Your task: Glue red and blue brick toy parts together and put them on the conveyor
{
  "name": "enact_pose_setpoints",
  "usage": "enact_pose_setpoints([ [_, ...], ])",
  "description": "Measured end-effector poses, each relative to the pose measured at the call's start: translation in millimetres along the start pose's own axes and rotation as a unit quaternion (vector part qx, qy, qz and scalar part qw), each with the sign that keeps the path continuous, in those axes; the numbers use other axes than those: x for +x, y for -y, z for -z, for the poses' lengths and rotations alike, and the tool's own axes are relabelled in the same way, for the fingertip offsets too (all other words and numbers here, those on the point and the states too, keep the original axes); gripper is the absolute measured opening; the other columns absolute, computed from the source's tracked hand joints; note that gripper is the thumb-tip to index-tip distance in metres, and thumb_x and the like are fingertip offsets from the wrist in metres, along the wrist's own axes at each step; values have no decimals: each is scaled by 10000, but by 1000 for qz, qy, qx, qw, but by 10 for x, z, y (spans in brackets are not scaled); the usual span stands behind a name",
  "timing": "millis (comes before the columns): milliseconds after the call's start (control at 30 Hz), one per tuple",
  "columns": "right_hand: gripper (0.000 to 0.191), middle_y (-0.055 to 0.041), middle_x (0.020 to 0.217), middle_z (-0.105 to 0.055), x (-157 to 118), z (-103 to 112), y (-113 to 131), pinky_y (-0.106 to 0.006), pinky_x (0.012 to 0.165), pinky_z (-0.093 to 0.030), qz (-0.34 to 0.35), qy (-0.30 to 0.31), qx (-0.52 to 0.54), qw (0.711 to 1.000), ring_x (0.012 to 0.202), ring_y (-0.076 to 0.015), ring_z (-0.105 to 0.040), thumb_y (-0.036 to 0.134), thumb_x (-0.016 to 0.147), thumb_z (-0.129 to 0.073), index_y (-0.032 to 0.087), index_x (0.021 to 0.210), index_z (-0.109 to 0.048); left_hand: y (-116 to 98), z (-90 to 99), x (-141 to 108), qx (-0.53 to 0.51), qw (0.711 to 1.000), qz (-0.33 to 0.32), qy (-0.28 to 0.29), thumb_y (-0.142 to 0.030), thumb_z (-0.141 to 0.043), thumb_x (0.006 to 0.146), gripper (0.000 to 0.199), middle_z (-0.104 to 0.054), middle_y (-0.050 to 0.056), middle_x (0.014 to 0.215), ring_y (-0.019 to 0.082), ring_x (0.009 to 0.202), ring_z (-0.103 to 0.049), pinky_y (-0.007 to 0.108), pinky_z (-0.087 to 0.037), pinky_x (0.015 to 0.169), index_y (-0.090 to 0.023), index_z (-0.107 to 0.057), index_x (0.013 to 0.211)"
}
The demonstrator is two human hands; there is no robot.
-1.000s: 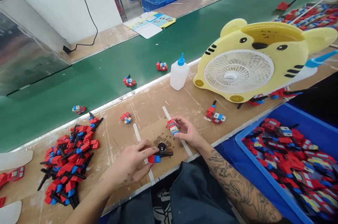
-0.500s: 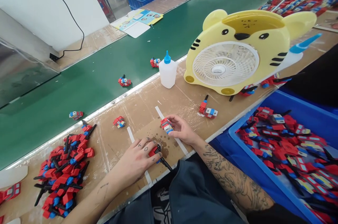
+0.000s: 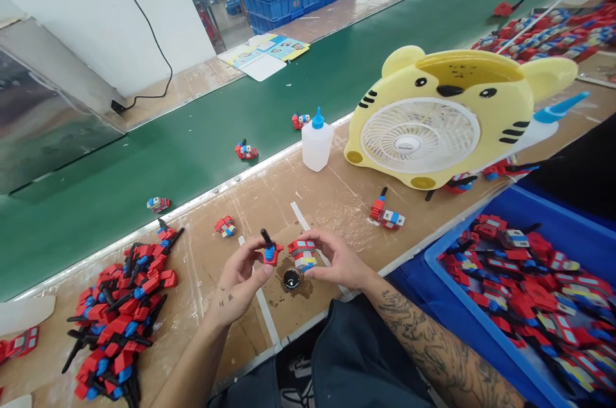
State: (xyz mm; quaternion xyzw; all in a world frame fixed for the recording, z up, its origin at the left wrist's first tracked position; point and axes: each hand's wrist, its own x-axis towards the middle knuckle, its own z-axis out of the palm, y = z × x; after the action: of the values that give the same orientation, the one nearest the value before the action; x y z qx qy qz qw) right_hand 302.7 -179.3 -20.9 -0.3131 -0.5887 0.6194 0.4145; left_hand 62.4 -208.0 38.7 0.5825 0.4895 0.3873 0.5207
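My left hand (image 3: 244, 276) pinches a small red and blue piece (image 3: 271, 253) with a black rod pointing up. Facing it, my right hand (image 3: 334, 258) grips a red, white and yellow block body (image 3: 303, 255) between thumb and fingers. A narrow gap shows between the two parts. Below them on the brown table sits a small round black cup (image 3: 291, 279), with wet spots around it. To the left lies a pile of red, blue and black pieces (image 3: 125, 305). A red block body (image 3: 224, 226) rests alone beyond my left hand.
A white bottle with a blue tip (image 3: 316, 144) and a yellow fan (image 3: 433, 126) stand behind my hands. The green belt (image 3: 202, 119) runs beyond, carrying several block pieces. A blue bin (image 3: 433, 260) of assembled pieces is at the right.
My left hand has lifted the rod piece from beside the black cup and turned it upright, uncovering the cup. The block body in my right hand is now turned toward it. The view has shifted slightly.
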Motion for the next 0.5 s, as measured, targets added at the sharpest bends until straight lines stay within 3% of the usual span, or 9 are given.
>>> enact_pose_setpoints([
  [233,515,-70,1172,-681,116,-117,303,-375,960,-482,104,14,-209,972,1075,-241,-633,260,756,-803,248,1236,-619,35,-56,35,114,992,-48,-22,-319,-629,905,360,-655,78,1127,199,975,-588,337,-466,868,-248,-629,1258],
  [433,453,-100,1070,-691,295,-334,447,-370,848,-518,130,-53,-328,934,961,-241,-651,267,801,-720,191,1236,-618,4,-164,97,168,973,-86,-130,-299,-617,900,430,-610,109,1283,254,1187,-567,395,-435,1041,-207,-572,1317],
  [500,418,-88,1025,-696,411,-380,487,-352,808,-519,126,-61,-328,934,912,-226,-651,266,811,-702,198,1217,-630,-29,-158,145,173,967,-102,-157,-296,-646,869,520,-561,115,1353,271,1240,-538,405,-423,1068,-212,-522,1366],
])
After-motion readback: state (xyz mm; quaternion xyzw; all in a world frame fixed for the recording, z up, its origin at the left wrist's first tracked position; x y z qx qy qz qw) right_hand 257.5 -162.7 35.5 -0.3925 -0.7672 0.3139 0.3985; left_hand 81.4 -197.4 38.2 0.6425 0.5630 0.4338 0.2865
